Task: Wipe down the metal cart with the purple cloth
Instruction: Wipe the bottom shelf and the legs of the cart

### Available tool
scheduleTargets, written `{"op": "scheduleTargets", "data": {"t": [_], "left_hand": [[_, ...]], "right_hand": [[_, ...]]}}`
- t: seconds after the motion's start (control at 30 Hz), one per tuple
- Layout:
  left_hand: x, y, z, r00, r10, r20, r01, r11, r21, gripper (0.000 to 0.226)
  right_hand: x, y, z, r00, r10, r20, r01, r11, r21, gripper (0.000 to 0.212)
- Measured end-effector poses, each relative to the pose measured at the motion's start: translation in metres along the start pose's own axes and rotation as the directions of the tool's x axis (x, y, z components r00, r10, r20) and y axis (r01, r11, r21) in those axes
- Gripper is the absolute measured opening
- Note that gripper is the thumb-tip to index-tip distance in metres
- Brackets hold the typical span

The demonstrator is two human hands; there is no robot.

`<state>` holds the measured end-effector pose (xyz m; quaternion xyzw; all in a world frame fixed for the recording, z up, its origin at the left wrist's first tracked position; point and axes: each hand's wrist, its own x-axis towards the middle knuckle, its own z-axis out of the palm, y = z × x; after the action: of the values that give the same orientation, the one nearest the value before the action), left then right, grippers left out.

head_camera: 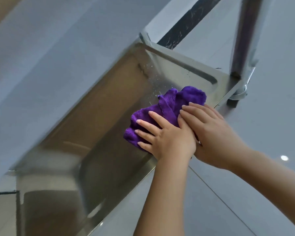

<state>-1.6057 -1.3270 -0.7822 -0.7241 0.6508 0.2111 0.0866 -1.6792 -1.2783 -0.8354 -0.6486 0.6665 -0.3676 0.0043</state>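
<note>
Steel cart tray (99,106), left hand (162,133) and right hand (209,132) flat-fingered on purple cloth (169,106) near rim

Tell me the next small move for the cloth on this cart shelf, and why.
Probably slide the purple cloth up toward the far corner: water droplets sit on the metal shelf just beyond it. Both the left hand and right hand already press it flat.

Both hands (186,133) lie on the cloth (162,113) in the cart tray (109,103).
</note>
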Motion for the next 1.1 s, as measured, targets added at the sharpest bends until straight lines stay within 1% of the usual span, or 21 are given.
{"op": "scheduleTargets", "data": {"t": [0.13, 0.27, 0.33, 0.43, 0.57, 0.63, 0.7, 0.8, 0.87, 0.9, 0.93, 1.0, 1.03, 1.07, 1.1], "left_hand": [[0.013, 0.003, -0.002, 0.999, -0.045, -0.002, 0.045, 0.999, 0.019, 0.085], [0.041, 0.000, -0.009, 0.993, -0.058, -0.105, 0.060, 0.998, 0.015, 0.085], [0.055, -0.002, -0.011, 0.985, -0.033, -0.168, 0.035, 0.999, 0.012, 0.084], [0.075, -0.006, -0.016, 0.968, 0.021, -0.252, -0.017, 1.000, 0.017, 0.082], [0.105, -0.008, -0.025, 0.950, 0.094, -0.299, -0.090, 0.996, 0.027, 0.075], [0.119, -0.009, -0.030, 0.938, 0.155, -0.310, -0.150, 0.988, 0.039, 0.071], [0.132, -0.011, -0.034, 0.918, 0.244, -0.312, -0.238, 0.969, 0.059, 0.067], [0.150, -0.014, -0.046, 0.843, 0.441, -0.307, -0.421, 0.897, 0.135, 0.064], [0.161, -0.013, -0.054, 0.786, 0.558, -0.268, -0.528, 0.830, 0.179, 0.068], [0.164, -0.012, -0.056, 0.762, 0.594, -0.258, -0.555, 0.805, 0.211, 0.071], [0.166, -0.012, -0.058, 0.742, 0.615, -0.268, -0.559, 0.788, 0.259, 0.071], [0.162, -0.012, -0.058, 0.717, 0.615, -0.327, -0.502, 0.782, 0.370, 0.069], [0.158, -0.012, -0.057, 0.721, 0.596, -0.353, -0.462, 0.794, 0.395, 0.066], [0.155, -0.010, -0.056, 0.741, 0.562, -0.367, -0.432, 0.818, 0.381, 0.064], [0.151, -0.005, -0.054, 0.780, 0.505, -0.371, -0.404, 0.858, 0.318, 0.064]], "right_hand": [[0.000, 0.000, 0.000, 1.000, 0.023, -0.001, -0.023, 1.000, -0.008, 0.049], [0.012, -0.004, -0.001, 0.999, -0.019, 0.048, 0.025, 0.992, -0.126, 0.060], [0.020, -0.007, 0.003, 0.998, 0.020, 0.060, -0.010, 0.986, -0.164, 0.064], [0.034, -0.015, 0.018, 0.996, 0.073, 0.055, -0.066, 0.991, -0.119, 0.059], [0.056, -0.017, 0.036, 0.994, 0.088, 0.070, -0.080, 0.991, -0.111, 0.056], [0.062, -0.020, 0.040, 0.990, 0.104, 0.091, -0.094, 0.990, -0.106, 0.062], [0.061, -0.023, 0.043, 0.989, 0.112, 0.098, -0.101, 0.989, -0.110, 0.060], [0.060, -0.025, 0.038, 0.992, 0.101, 0.071, -0.097, 0.993, -0.063, 0.052], [0.061, -0.024, 0.036, 0.990, 0.110, 0.091, -0.104, 0.992, -0.069, 0.053], [0.062, -0.024, 0.037, 0.986, 0.125, 0.112, -0.116, 0.990, -0.082, 0.055], [0.063, -0.024, 0.038, 0.981, 0.141, 0.133, -0.129, 0.987, -0.095, 0.056], [0.064, -0.025, 0.041, 0.967, 0.182, 0.179, -0.167, 0.981, -0.097, 0.062], [0.065, -0.026, 0.041, 0.959, 0.201, 0.198, -0.187, 0.979, -0.085, 0.065], [0.066, -0.026, 0.041, 0.954, 0.216, 0.209, -0.204, 0.976, -0.075, 0.066], [0.067, -0.026, 0.041, 0.949, 0.228, 0.219, -0.218, 0.974, -0.069, 0.067]]}}
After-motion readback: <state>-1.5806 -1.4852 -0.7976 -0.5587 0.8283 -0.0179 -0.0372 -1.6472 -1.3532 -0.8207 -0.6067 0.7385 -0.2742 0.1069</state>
